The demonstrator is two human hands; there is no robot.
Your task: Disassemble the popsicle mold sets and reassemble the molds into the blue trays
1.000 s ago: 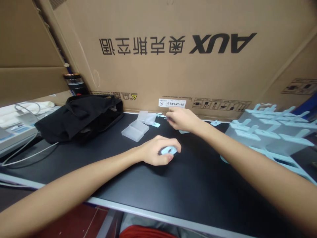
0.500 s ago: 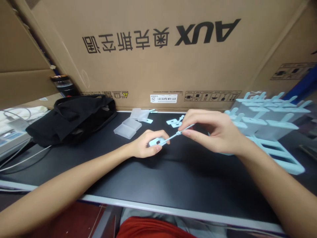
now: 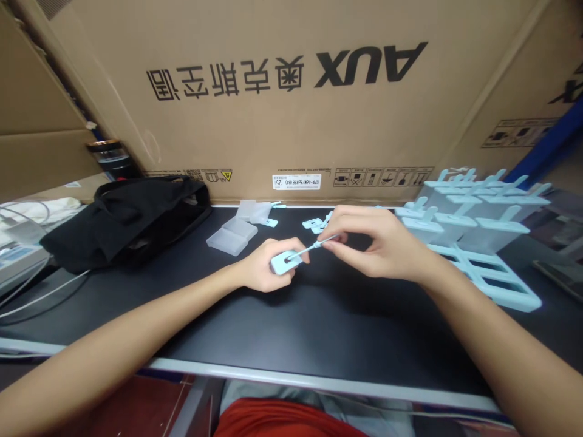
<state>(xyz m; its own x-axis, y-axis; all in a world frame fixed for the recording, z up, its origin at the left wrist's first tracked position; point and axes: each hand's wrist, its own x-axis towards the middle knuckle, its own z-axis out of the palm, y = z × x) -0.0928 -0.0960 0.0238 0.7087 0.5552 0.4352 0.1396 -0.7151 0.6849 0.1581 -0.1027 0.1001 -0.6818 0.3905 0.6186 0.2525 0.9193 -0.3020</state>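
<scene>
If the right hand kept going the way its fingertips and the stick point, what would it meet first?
The right hand pinches a thin blue stick aimed left at the blue slotted piece in the left hand; that piece comes first, the stick's tip apparently already at its slot.

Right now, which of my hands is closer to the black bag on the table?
Left. Your left hand is nearer the black bag, just to its right, holding a small blue plate. Your right hand is farther right, pinching a thin blue stick.

Upside-down "AUX" printed on the cardboard box (image 3: 291,121).
</scene>
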